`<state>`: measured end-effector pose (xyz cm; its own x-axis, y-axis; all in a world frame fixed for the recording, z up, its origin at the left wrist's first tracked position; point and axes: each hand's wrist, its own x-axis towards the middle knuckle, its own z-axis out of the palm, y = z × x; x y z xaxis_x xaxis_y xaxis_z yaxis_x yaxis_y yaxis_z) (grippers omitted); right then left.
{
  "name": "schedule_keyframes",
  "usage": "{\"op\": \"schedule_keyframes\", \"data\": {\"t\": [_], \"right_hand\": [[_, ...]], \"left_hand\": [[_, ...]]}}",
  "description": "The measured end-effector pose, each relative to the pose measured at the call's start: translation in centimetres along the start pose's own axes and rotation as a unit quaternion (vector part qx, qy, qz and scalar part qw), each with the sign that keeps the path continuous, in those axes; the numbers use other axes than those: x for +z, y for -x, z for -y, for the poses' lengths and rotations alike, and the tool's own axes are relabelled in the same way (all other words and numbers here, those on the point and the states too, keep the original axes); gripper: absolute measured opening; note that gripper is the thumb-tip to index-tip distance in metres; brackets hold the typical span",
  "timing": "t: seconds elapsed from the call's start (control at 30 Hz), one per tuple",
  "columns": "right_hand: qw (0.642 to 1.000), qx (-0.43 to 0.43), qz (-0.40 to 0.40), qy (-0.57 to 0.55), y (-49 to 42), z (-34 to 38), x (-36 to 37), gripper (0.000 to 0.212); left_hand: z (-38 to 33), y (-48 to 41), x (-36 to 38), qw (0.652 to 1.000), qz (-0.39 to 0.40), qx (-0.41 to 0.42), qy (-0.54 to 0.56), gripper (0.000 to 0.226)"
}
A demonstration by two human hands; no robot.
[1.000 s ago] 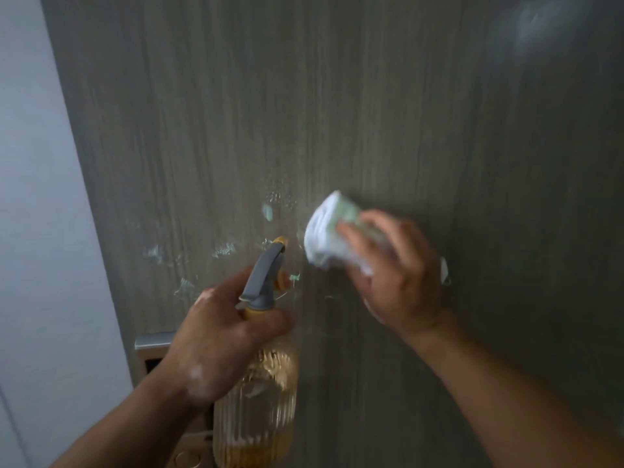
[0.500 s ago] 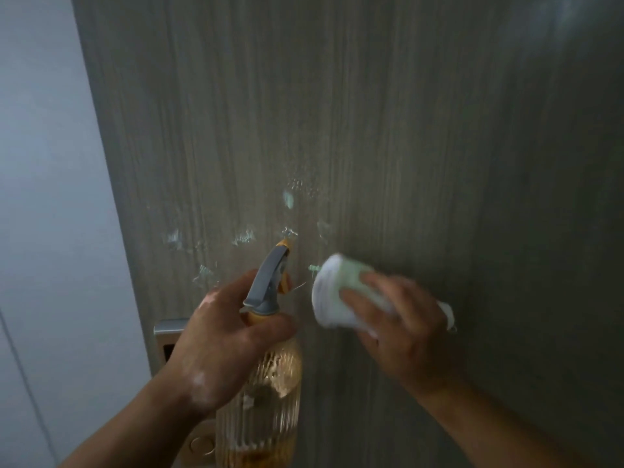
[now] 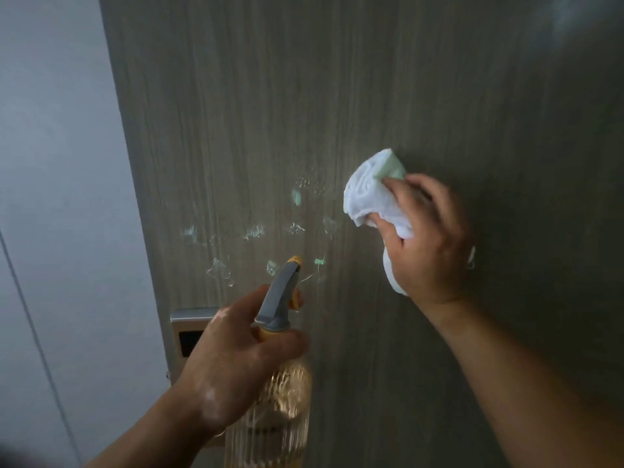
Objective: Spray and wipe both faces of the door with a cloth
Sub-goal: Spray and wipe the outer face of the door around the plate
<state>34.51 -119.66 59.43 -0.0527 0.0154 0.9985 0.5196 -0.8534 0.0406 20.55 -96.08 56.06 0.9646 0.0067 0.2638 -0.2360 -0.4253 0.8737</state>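
Observation:
A grey-brown wood-grain door (image 3: 337, 96) fills most of the view. Wet spray droplets (image 3: 256, 233) speckle it left of centre. My left hand (image 3: 236, 359) grips the neck of a clear ribbed spray bottle (image 3: 287, 393) with a grey trigger head and orange nozzle (image 3: 294, 260) aimed at the door. My right hand (image 3: 429, 238) holds a bunched white and pale green cloth (image 3: 368, 190) pressed against the door, just right of the droplets.
A metal lock plate (image 3: 189, 322) with a dark panel sits on the door's left edge, partly behind my left hand. A pale grey wall (image 3: 50, 197) lies left of the door edge.
My right hand has carried the cloth up and to the right across the door. The left hand and bottle have kept about the same place under the droplets.

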Motion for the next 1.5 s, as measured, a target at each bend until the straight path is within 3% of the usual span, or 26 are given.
{"op": "schedule_keyframes", "data": {"t": [0.1,0.23,0.3,0.43,0.57,0.77,0.93,1.1,1.2,1.37,1.5], "right_hand": [[0.998,-0.042,0.045,-0.012,4.4,1.2,-0.4,0.029],[0.968,-0.201,0.143,-0.036,12.5,2.3,-0.9,0.040],[0.960,-0.225,0.165,-0.035,13.5,2.1,-1.0,0.039],[0.967,-0.200,0.152,-0.031,12.5,1.9,-0.9,0.037],[0.989,-0.104,0.103,-0.035,8.4,2.0,-0.8,0.029],[0.997,0.037,0.006,-0.070,0.2,1.1,0.4,0.034],[0.996,0.043,-0.005,-0.074,-0.5,1.6,0.6,0.031],[0.997,0.039,0.008,-0.059,0.1,2.0,0.4,0.032],[0.997,-0.008,0.056,-0.054,3.7,3.4,0.4,0.035],[0.954,-0.235,0.179,-0.059,13.1,6.8,1.3,0.029],[0.939,-0.279,0.191,-0.065,12.2,6.6,2.0,0.027]], "left_hand": [[-0.3,0.3,-0.6,1.000,-0.010,-0.011,-0.003,0.037],[-0.2,1.0,-1.2,0.999,-0.032,-0.017,-0.010,0.026],[0.0,1.4,-1.2,0.999,-0.043,-0.026,-0.013,0.025],[0.8,2.2,-0.9,0.998,-0.046,-0.036,-0.009,0.025],[1.1,3.0,-0.6,0.999,-0.032,-0.027,-0.014,0.027],[0.9,3.2,-0.2,0.999,-0.019,-0.028,-0.011,0.026],[0.4,3.0,0.0,1.000,-0.012,-0.027,-0.010,0.022],[0.5,3.4,-0.1,0.999,-0.035,-0.027,-0.012,0.035],[0.4,3.5,-0.7,0.997,-0.076,-0.030,0.011,0.033],[0.3,3.2,-1.9,0.994,-0.098,-0.027,0.033,0.028],[0.4,3.4,-2.3,0.995,-0.093,-0.037,0.030,0.034]]}}
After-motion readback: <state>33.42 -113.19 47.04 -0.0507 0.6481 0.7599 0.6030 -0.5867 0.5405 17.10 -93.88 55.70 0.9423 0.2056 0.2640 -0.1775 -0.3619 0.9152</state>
